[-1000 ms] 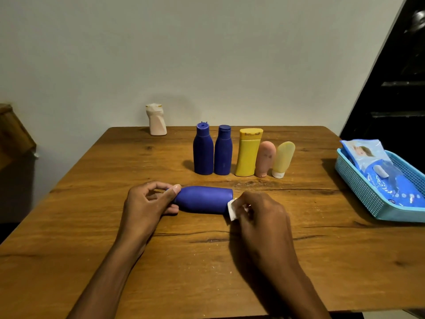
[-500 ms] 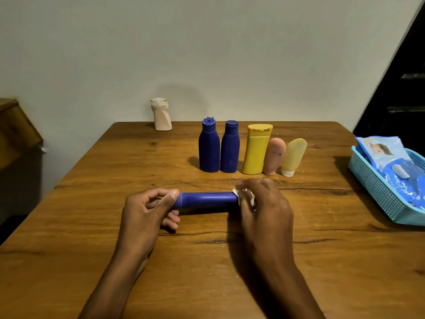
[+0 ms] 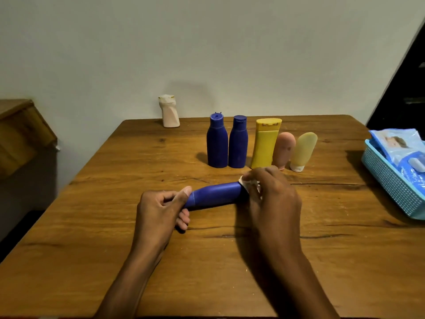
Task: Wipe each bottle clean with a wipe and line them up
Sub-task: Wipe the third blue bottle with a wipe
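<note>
A blue bottle [image 3: 215, 195] lies on its side just above the wooden table [image 3: 230, 261], held between both hands. My left hand [image 3: 161, 208] grips its cap end with thumb on top. My right hand [image 3: 273, 199] holds a white wipe [image 3: 247, 184] pressed round the bottle's base end. Behind them stands a row: two blue bottles [image 3: 217, 141] [image 3: 238, 142], a yellow bottle [image 3: 264, 143], a pink tube [image 3: 284, 149] and a pale yellow tube [image 3: 302, 150]. A beige bottle [image 3: 169, 111] stands alone at the table's far left edge.
A light blue basket [image 3: 391, 180] at the table's right edge holds a pack of wipes [image 3: 400, 146]. A wooden piece of furniture [image 3: 20, 134] stands left of the table. A plain wall lies behind.
The blue bottle has turned and tilted, its base end now raised toward the row. My right hand has moved with the wipe up over that end. The left hand keeps its grip.
</note>
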